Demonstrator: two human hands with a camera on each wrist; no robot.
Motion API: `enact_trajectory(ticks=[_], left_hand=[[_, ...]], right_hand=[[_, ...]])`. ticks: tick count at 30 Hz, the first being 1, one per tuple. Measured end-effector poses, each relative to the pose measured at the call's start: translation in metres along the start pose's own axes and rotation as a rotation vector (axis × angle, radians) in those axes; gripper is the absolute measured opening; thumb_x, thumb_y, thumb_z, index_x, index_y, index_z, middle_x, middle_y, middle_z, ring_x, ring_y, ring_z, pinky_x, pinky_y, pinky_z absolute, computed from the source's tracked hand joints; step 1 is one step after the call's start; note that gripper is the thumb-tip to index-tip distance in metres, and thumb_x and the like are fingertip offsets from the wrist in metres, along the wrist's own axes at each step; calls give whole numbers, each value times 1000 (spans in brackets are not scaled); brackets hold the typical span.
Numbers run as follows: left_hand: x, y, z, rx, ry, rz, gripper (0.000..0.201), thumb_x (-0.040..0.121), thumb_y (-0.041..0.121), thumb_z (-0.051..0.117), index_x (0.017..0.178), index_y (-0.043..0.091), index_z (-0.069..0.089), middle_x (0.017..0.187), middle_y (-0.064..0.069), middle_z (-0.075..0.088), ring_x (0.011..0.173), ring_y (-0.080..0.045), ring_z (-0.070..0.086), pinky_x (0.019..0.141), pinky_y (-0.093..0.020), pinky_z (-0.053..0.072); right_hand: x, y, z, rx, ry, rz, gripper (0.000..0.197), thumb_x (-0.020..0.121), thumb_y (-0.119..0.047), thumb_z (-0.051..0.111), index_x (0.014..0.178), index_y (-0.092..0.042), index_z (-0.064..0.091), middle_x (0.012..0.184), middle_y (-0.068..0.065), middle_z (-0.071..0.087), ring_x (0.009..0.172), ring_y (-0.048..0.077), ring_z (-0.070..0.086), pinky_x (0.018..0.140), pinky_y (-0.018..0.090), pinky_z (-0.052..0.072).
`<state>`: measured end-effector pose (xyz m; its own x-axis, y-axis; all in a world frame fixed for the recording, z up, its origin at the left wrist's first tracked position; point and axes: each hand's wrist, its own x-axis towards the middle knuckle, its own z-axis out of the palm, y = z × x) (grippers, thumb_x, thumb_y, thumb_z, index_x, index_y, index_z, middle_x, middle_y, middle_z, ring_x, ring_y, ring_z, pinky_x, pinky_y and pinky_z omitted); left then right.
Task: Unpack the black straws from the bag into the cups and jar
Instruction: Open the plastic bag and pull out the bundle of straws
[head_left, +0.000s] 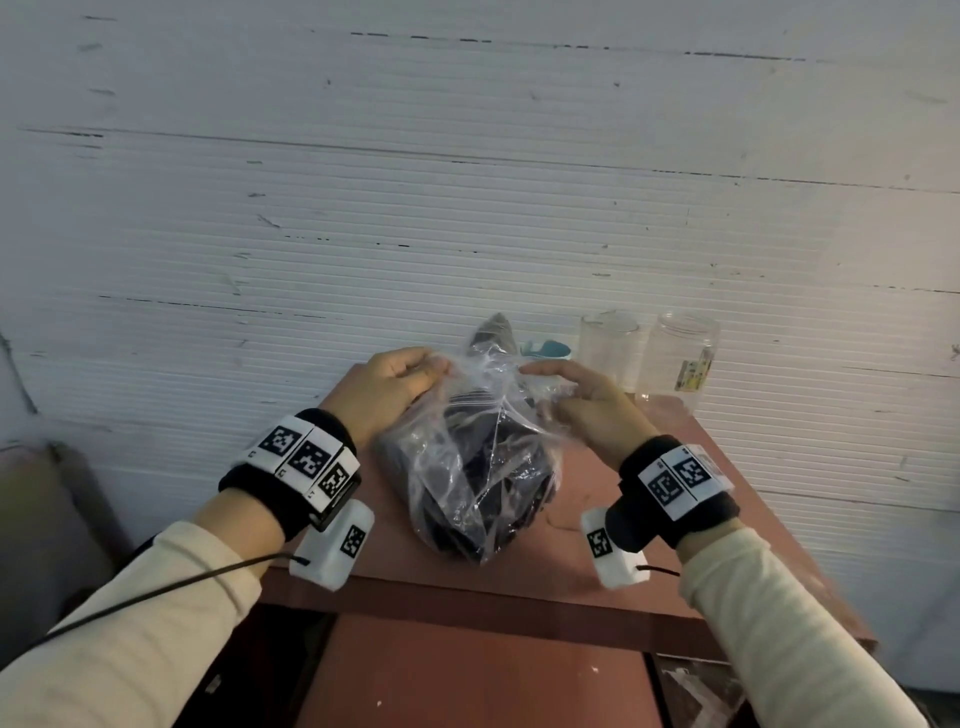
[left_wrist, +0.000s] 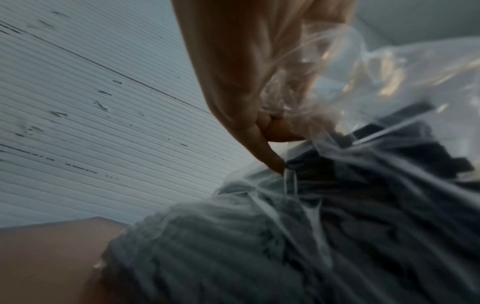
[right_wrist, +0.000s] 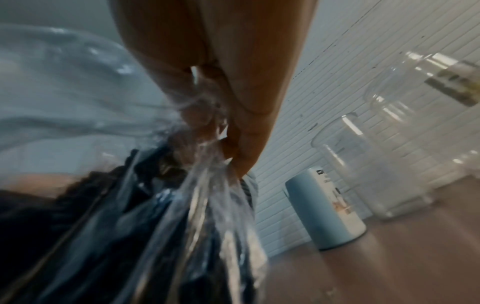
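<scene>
While two hands (head_left: 395, 384) (head_left: 582, 400) pinch one bag (head_left: 467, 467) (clear).

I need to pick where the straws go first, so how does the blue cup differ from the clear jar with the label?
The blue cup is opaque; the clear jar is see-through. The cup looks shorter and slimmer, while the jar is taller and wider. From the head view the cup sits mostly hidden behind the bag; the jar stands in full view at the far right. Both stand upright on the table by the wall.

No readable text or labels.
</scene>
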<state>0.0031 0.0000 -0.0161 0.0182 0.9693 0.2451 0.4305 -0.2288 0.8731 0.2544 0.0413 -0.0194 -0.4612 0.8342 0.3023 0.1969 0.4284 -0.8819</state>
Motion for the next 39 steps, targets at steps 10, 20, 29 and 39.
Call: enact_trajectory(ticks=[10, 20, 29, 39], left_hand=[[-2, 2, 0, -70, -90, 28, 27, 100, 39, 47, 121, 51, 59, 125, 6, 53, 106, -23, 44, 99, -60, 41], [-1, 0, -4, -74, -112, -97, 19, 96, 29, 57, 100, 38, 73, 123, 12, 67, 112, -44, 60, 101, -57, 43], [-17, -1, 5, -131, -100, 0, 38, 84, -12, 54, 91, 24, 62, 111, 7, 61, 105, -11, 55, 85, -29, 48], [-44, -1, 22, -103, 28, -105, 17, 90, 25, 67, 106, 28, 65, 124, 1, 62, 102, -16, 64, 90, -32, 53]], right_hand=[[8, 7, -15, -454, 74, -129, 11, 94, -9, 58, 92, -11, 68, 93, -11, 58, 87, 10, 57, 80, 19, 43], [11, 13, -13, -317, 165, -39, 19, 98, 0, 42, 106, -17, 39, 83, 12, 57, 54, 13, 48, 40, 15, 38], [-15, 19, -30, -387, 163, 109, 9, 95, -30, 57, 101, -29, 63, 101, 6, 66, 88, 16, 62, 81, 36, 52], [-58, -6, -1, -323, 93, 258, 54, 101, -53, 19, 112, -26, 64, 84, -19, 42, 63, 3, 41, 59, 19, 36]])
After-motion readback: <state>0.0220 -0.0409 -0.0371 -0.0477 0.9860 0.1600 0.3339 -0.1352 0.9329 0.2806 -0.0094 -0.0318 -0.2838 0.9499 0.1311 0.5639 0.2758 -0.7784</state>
